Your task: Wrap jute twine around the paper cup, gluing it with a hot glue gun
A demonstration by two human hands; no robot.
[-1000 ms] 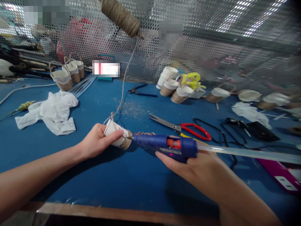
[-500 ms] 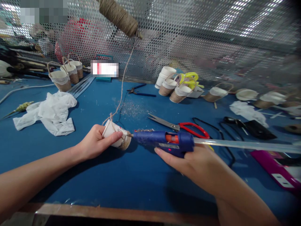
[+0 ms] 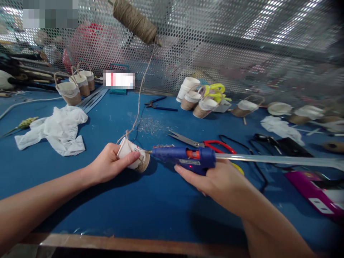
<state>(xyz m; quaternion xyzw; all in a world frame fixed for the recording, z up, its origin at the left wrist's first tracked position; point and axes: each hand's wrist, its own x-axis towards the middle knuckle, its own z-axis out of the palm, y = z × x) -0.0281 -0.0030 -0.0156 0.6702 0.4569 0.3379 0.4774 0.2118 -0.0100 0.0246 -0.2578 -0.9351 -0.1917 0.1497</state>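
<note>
My left hand [image 3: 109, 164] is wrapped round a small white paper cup [image 3: 129, 152] lying on its side, its base end wound with jute twine [image 3: 139, 89]. The twine runs up from the cup to a spool [image 3: 134, 20] hung on the mesh wall. My right hand [image 3: 215, 181] grips a blue hot glue gun [image 3: 185, 157] with a clear glue stick [image 3: 279, 160] sticking out behind. The gun's nozzle touches the twine-wrapped end of the cup. Both hands hover just above the blue table [image 3: 150, 208].
Red-handled scissors [image 3: 206, 143] lie behind the gun. A crumpled white cloth [image 3: 56, 129] lies at left. Twine-wrapped cups [image 3: 197, 104] with handles stand at the back, others [image 3: 72, 87] at far left. Blue pliers [image 3: 158, 104], black cords [image 3: 252, 150] and a magenta box [image 3: 314, 193] are nearby.
The glue gun and my right hand have shifted slightly left and the nozzle stays at the cup's wrapped end. My left hand keeps the cup in place.
</note>
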